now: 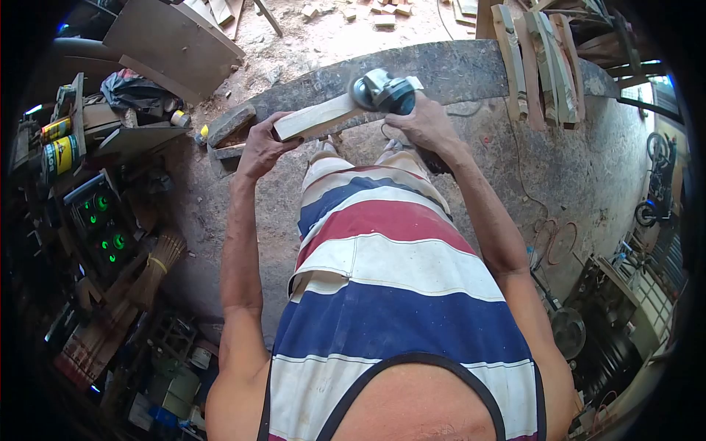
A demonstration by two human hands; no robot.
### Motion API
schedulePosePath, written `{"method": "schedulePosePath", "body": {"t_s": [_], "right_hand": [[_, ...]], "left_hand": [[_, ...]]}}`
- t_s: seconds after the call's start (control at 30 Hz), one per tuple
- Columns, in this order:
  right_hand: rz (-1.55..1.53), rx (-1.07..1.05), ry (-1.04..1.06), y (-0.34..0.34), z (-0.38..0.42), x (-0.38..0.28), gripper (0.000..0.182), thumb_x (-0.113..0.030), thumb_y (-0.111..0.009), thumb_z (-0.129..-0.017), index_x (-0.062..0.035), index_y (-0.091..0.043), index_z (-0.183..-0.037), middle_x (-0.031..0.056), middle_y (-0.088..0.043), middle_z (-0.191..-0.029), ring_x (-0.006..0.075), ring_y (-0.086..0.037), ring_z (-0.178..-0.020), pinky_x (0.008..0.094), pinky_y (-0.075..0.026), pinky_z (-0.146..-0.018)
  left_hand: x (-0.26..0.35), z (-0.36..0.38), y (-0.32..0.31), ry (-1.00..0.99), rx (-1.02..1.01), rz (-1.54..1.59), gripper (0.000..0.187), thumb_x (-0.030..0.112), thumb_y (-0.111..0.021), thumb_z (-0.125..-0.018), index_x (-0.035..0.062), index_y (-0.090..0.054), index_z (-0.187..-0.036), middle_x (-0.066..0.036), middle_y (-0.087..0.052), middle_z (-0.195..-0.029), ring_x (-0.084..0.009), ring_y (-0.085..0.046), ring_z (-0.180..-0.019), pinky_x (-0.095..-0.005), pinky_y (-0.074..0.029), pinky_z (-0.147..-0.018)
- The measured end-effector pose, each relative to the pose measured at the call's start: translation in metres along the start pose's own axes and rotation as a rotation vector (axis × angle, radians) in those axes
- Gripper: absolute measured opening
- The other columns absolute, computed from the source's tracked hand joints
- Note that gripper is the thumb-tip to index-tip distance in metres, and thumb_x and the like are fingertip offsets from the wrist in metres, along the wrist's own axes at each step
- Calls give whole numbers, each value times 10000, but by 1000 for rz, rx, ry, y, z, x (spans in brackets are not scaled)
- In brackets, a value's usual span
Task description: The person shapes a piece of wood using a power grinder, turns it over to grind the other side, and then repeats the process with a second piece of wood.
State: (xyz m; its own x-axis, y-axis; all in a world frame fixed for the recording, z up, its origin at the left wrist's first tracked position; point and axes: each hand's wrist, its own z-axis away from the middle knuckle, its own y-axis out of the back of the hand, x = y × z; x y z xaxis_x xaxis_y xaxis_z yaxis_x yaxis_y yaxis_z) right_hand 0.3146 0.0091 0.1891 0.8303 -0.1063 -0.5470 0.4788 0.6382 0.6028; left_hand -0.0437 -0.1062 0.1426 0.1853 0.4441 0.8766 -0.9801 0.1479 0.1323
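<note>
A pale piece of wood point(316, 118) lies slanted over the workbench point(316, 83). My left hand point(265, 145) is closed round its near left end. In my right hand point(424, 125) is an angle grinder point(386, 91) with a blue-green body. Its round disc sits at the wood's right part, where I cannot make out exactly how far it touches. The wood's far right end shows just beyond the grinder. A dark cord point(465, 114) curves off to the right of the tool.
Several cut wood pieces point(540, 66) hang or lean over the bench's right end. A wooden block point(230, 125) stands at left. Offcuts point(384, 20) lie on the dusty ground ahead. Yellow-labelled cans point(60, 156) and a green-lit device point(101, 220) line the left side. A cable point(523, 176) trails across the floor.
</note>
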Motion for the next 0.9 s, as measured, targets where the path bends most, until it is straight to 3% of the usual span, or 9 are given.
{"method": "schedulePosePath", "body": {"t_s": [0.13, 0.23, 0.67, 0.9], "right_hand": [[-123, -82, 117, -18, -4, -21, 697, -544, -840, -865, 14, -730, -1268, 254, -803, -1104, 402, -797, -1010, 485, -614, -919], [-115, -94, 150, -21, 1, -39, 674, -456, -826, -874, -29, -681, -1374, 235, -794, -1173, 389, -777, -1074, 473, -592, -1004], [135, -37, 77, -14, -8, -30, 774, -506, -822, -851, 94, -648, -1308, 300, -782, -1113, 428, -790, -1033, 505, -622, -948], [163, -42, 20, 0, -5, -26, 791, -526, -826, -855, 77, -641, -1333, 296, -781, -1115, 434, -789, -1047, 506, -627, -959]], "left_hand": [[11, -1, 0, 23, -5, -30, 566, 27, -898, -897, 22, -690, -1424, -48, -775, -1269, -113, -711, -1134, -299, -599, -1020], [13, -2, -1, 18, 4, -49, 584, 41, -928, -872, 39, -696, -1407, -33, -767, -1239, -123, -713, -1122, -312, -618, -1010], [12, -2, 0, -1, 10, -89, 595, 36, -919, -874, 33, -690, -1423, -44, -771, -1239, -120, -708, -1127, -305, -606, -996], [15, -3, -1, 25, 14, -147, 575, 26, -897, -887, 27, -694, -1425, -63, -789, -1254, -119, -714, -1140, -303, -585, -1037]]}}
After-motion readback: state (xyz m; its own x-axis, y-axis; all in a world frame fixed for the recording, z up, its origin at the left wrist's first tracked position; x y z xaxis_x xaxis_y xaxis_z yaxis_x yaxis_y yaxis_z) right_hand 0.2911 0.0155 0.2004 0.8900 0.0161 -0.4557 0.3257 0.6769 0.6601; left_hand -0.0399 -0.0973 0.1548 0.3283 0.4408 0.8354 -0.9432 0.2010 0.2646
